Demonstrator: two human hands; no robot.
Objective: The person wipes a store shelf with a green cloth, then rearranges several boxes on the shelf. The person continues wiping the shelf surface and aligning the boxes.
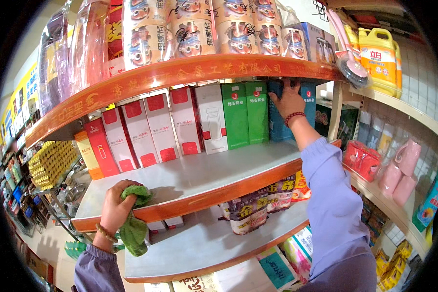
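Note:
A crumpled green cloth (pixel 134 236) is pinched in my left hand (pixel 116 207), pressed onto the orange front edge of the grey shelf (pixel 180 177) and hanging down over it. My right hand (pixel 292 100) reaches up to the right end of the box row. Its back faces me, with thumb and fingers spread against the upper front of a blue box (pixel 279 127). A second blue box (pixel 307 97) shows just right of it. Two green boxes (pixel 238 117) stand upright on its left.
White and red boxes (pixel 148 131) continue the row leftward. Overhead, an orange shelf edge (pixel 190 70) carries wrapped rolls (pixel 190 36). Dark bags (pixel 248 214) lie on the shelf below. On side shelves at right are yellow jugs (pixel 378 61) and pink cups (pixel 399 170). Egg trays (pixel 51 163) are stacked at left.

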